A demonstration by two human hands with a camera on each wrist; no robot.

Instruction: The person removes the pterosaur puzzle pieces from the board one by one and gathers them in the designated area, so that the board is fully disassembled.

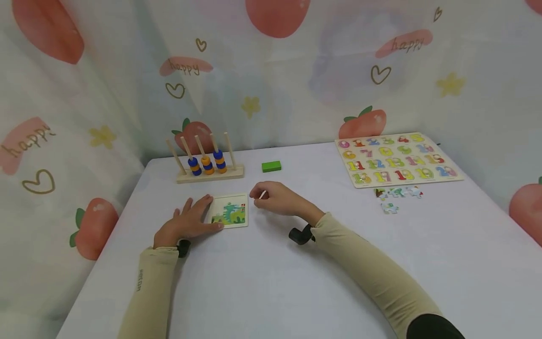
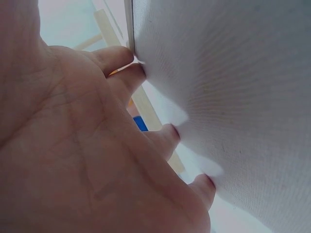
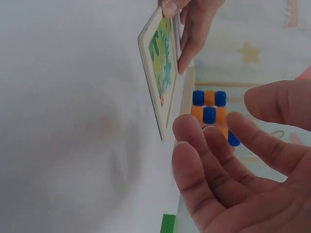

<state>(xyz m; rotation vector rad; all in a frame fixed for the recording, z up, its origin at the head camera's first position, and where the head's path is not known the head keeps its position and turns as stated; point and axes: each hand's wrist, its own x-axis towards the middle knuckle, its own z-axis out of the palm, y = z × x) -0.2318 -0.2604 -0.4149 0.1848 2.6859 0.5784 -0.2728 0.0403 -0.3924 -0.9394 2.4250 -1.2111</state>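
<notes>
A small square picture puzzle (image 1: 234, 213) with a light frame lies on the white table, showing a teal dinosaur over green; its upper strip is plain and pale. My left hand (image 1: 186, 222) spans its left side with spread fingers, the thumb at the near edge and the index finger by the far left corner. In the left wrist view, the fingertips (image 2: 171, 132) rest on the cloth. Just right of the frame hovers my right hand (image 1: 277, 197), its fingers loosely bent. The right wrist view shows nothing between the thumb (image 3: 277, 104) and the fingers.
Behind the puzzle stands a wooden peg rack (image 1: 211, 176) with blue and orange beads. A green block (image 1: 271, 166) lies right of it. At the back right is a number board (image 1: 398, 160), with several loose jigsaw pieces (image 1: 398, 192) along its near edge. Patterned curtains border the table.
</notes>
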